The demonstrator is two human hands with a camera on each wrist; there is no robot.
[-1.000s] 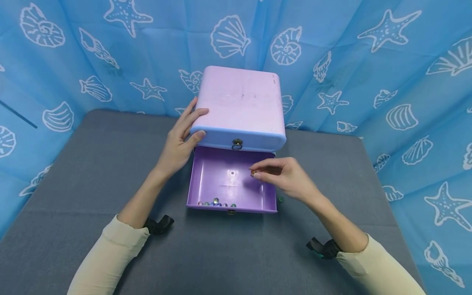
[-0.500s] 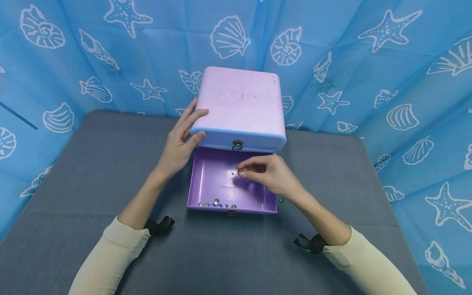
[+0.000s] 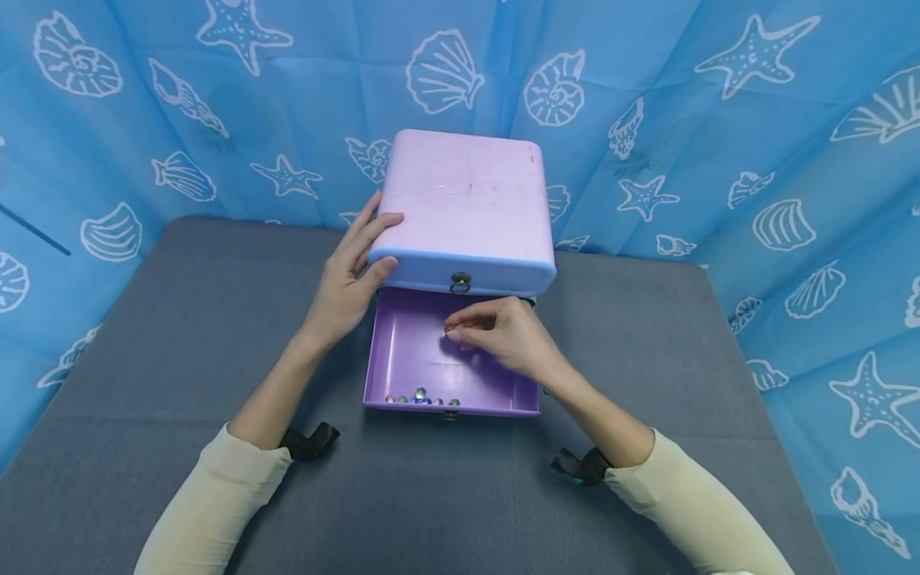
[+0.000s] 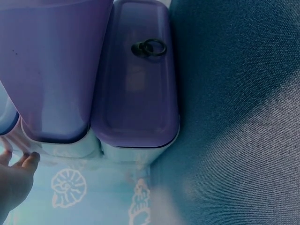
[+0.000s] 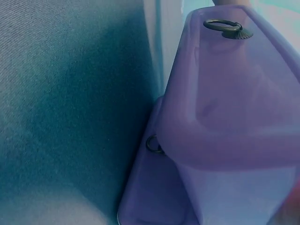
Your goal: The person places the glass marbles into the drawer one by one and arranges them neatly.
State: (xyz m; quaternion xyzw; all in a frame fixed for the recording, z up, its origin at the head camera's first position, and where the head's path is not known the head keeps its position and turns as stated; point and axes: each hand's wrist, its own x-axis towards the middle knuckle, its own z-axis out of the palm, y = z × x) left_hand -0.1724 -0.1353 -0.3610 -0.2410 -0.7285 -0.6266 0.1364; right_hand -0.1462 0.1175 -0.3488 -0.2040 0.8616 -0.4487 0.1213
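A small pink drawer cabinet (image 3: 467, 192) with a blue top drawer front stands on the table. Its purple drawer (image 3: 402, 343) is pulled out below the blue one. My left hand (image 3: 346, 283) rests on the cabinet's left front corner, thumb on the blue front and fingers spread along the side and top. Over the drawer, my right hand (image 3: 510, 335) pinches a small amber-brown marble (image 3: 448, 328) between thumb and fingers. Several glass marbles (image 3: 420, 394) lie along the drawer's front wall. In the right wrist view, the drawer front (image 5: 243, 89) with its ring pull fills much of the picture.
A green marble (image 3: 546, 391) lies on the grey tabletop (image 3: 446, 495), beside the drawer and partly behind my right wrist. Another purple drawer front (image 4: 136, 89) sits lower, pushed in. A blue shell-print curtain (image 3: 287, 104) hangs behind the table.
My right hand has moved left over the drawer, carrying the amber-brown marble from the drawer's right side to near its middle. My left hand stays on the cabinet corner.
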